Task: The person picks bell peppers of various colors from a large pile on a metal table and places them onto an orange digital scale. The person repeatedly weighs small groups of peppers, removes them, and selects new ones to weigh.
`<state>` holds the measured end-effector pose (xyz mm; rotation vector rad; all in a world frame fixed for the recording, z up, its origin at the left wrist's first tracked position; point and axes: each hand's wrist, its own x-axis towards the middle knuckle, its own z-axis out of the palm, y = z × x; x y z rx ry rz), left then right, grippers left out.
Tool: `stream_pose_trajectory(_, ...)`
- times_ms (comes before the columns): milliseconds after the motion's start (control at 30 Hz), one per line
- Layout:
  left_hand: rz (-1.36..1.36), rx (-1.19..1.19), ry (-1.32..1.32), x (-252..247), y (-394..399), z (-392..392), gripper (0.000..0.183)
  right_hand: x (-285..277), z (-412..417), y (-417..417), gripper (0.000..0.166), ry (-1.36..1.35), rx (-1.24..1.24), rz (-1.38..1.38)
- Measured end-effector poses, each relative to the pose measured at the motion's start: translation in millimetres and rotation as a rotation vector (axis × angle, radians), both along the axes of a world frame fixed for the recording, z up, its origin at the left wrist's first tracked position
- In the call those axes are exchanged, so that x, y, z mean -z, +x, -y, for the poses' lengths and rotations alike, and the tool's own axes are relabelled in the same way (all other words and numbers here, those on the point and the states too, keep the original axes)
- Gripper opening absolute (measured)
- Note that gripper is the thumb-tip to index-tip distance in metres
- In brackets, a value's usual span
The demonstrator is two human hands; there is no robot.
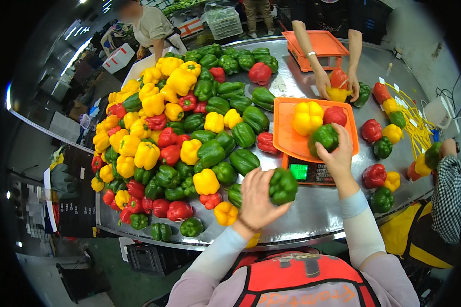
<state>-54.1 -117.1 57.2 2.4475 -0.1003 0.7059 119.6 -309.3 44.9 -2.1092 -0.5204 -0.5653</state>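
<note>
My left hand (257, 197) holds a green bell pepper (283, 186) in the air just left of the scale's lit display (298, 171). Over the orange weighing tray (286, 142), my right hand (338, 153) has its thumb and fingers around another green bell pepper (325, 139). In that tray lie a yellow bell pepper (308, 117) and a red bell pepper (335, 116). Whether the green pepper in my right hand touches the tray floor, I cannot tell. A large heap of yellow, red and green bell peppers (150, 149) covers the metal table's left part.
Across the metal table (311, 218), a co-worker's hands (338, 86) hold red and yellow peppers near a second orange scale (315, 42). Groups of three peppers (382, 147) and yellow net bags (411, 130) lie at right. Another person's checked sleeve (450, 199) reaches in there.
</note>
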Motion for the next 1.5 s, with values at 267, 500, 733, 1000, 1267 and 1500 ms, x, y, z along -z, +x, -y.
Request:
stream_pose_trajectory(267, 0.124, 0.114, -0.034, -14, 120, 55, 0.082, 6, 81, -86, 0.067, -0.048, -0.026, -0.173)
stream_pose_trajectory(500, -0.061, 0.123, 0.021, 11, 123, 55, 0.078, 74, 39, -149, 0.072, -0.11, -0.364, -0.371)
stream_pose_trajectory(733, 0.026, -0.201, -0.139, 2, 3, -67, 0.062, 85, -34, -163, 0.081, -0.171, -0.671, -0.305)
stream_pose_trajectory(1000, -0.473, -0.281, -0.199, 56, -156, -52, 0.068, 73, -87, -159, 0.074, -0.26, -0.765, -0.283)
stream_pose_trajectory(1267, -0.677, -0.036, -0.125, 68, -155, -32, 0.091, 46, -96, -145, 0.077, -0.479, -0.859, -0.304)
stream_pose_trajectory(1500, -0.519, -0.072, -0.37, 25, -170, -66, 0.088, -1, -119, -133, 0.075, -0.348, -1.147, -0.279)
